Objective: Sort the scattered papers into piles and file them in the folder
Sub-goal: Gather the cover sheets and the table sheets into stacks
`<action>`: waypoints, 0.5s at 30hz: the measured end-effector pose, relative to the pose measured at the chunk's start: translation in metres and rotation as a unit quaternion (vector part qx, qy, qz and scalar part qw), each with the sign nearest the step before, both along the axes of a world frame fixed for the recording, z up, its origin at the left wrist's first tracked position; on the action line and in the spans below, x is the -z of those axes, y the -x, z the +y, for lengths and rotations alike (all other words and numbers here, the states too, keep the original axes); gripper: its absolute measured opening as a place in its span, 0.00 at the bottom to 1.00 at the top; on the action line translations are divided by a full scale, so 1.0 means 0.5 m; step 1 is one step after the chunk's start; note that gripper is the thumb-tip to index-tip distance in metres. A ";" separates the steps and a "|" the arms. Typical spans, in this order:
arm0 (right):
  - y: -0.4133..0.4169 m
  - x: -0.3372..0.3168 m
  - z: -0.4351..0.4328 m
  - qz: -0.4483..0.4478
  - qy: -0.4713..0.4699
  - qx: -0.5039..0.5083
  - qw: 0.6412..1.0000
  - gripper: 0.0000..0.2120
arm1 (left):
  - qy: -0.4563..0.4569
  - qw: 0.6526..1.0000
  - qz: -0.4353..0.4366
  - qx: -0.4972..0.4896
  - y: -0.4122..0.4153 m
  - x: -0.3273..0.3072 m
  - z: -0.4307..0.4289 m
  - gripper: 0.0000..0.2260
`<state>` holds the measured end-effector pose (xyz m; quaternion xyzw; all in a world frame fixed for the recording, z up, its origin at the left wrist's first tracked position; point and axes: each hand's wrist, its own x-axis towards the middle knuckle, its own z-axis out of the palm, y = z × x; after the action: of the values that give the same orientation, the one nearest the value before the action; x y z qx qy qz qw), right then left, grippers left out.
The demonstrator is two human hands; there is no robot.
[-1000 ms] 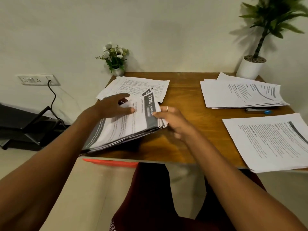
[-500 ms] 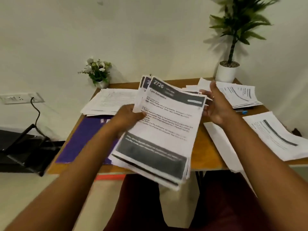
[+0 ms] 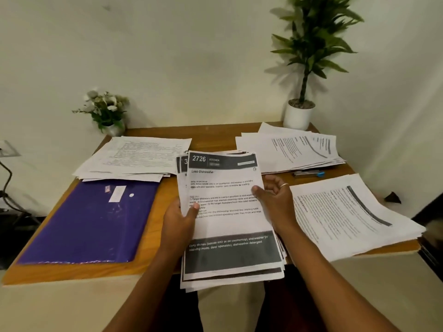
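Note:
I hold a stack of printed papers (image 3: 227,219), its top sheet headed "2726 KITCHEN", above the table's front edge. My left hand (image 3: 178,224) grips its left edge with the thumb on top. My right hand (image 3: 275,202) holds its right edge, thumb on the sheet, a ring on one finger. A purple folder (image 3: 91,224) lies shut on the table's left. Three paper piles lie on the table: back left (image 3: 141,154), back right (image 3: 294,149), and front right (image 3: 345,214).
The wooden table (image 3: 153,236) stands against a white wall. A small flower pot (image 3: 107,113) sits at the back left corner, a tall potted plant (image 3: 302,111) at the back right. A pen (image 3: 309,174) lies between the right piles. My legs are under the table's front edge.
The stack was lifted off the purple folder, swung from the left to the middle and turned upright toward me. Both hands now hold it by its sides.

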<state>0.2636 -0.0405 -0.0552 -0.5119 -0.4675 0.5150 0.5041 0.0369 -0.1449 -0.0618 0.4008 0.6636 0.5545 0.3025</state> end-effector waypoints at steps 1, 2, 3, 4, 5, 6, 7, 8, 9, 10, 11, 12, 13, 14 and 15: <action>-0.002 0.004 0.005 0.004 0.003 0.006 1.000 0.23 | 0.000 1.000 0.005 -0.002 -0.002 0.002 0.001 0.09; -0.003 0.006 0.007 0.001 0.005 0.005 1.000 0.22 | 0.003 1.000 0.010 -0.005 -0.002 0.004 0.001 0.09; -0.004 0.008 0.010 0.000 0.005 0.005 1.000 0.21 | 0.004 1.000 0.012 -0.004 -0.002 0.005 0.001 0.09; -0.004 0.008 0.010 -0.006 0.006 0.006 1.000 0.19 | 0.004 1.000 0.009 -0.001 -0.001 0.005 0.001 0.10; -0.003 0.010 0.011 -0.008 0.006 0.010 1.000 0.18 | 0.005 1.000 0.005 0.001 0.000 0.006 0.001 0.11; -0.001 0.010 0.012 -0.011 0.005 0.017 1.000 0.17 | 0.004 1.000 0.000 0.005 0.002 0.008 0.002 0.12; -0.001 0.009 0.011 -0.014 0.003 0.024 1.000 0.15 | 0.001 1.000 -0.004 0.006 0.002 0.007 0.001 0.12; 0.000 0.008 0.010 -0.019 -0.001 0.029 0.999 0.13 | -0.003 1.000 -0.009 0.007 0.002 0.007 0.001 0.12; 0.000 0.008 0.010 -0.020 -0.003 0.035 0.999 0.11 | -0.009 1.000 -0.014 0.007 0.001 0.005 0.001 0.12; -0.001 0.009 0.010 -0.017 -0.005 0.037 0.999 0.10 | -0.016 1.000 -0.021 0.008 0.001 0.004 0.003 0.14; -0.001 0.010 0.011 -0.012 -0.005 0.039 0.999 0.08 | -0.024 0.999 -0.027 0.013 0.000 0.001 0.003 0.16; 0.000 0.011 0.011 -0.007 -0.006 0.039 0.999 0.07 | -0.037 0.999 -0.033 0.019 -0.001 0.000 0.004 0.19; 0.001 0.011 0.010 -0.003 -0.008 0.041 0.999 0.06 | -0.050 0.998 -0.033 0.027 -0.002 -0.003 0.005 0.22; 0.002 0.012 0.011 -0.004 -0.012 0.041 0.999 0.05 | -0.062 0.997 -0.028 0.035 -0.002 -0.003 0.007 0.27; 0.003 0.012 0.010 -0.006 -0.014 0.042 0.999 0.05 | -0.064 0.997 -0.018 0.039 -0.003 -0.004 0.008 0.31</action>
<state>0.2618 -0.0352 -0.0613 -0.5270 -0.4558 0.4833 0.5301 0.0384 -0.1408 -0.0597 0.4352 0.6053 0.5902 0.3095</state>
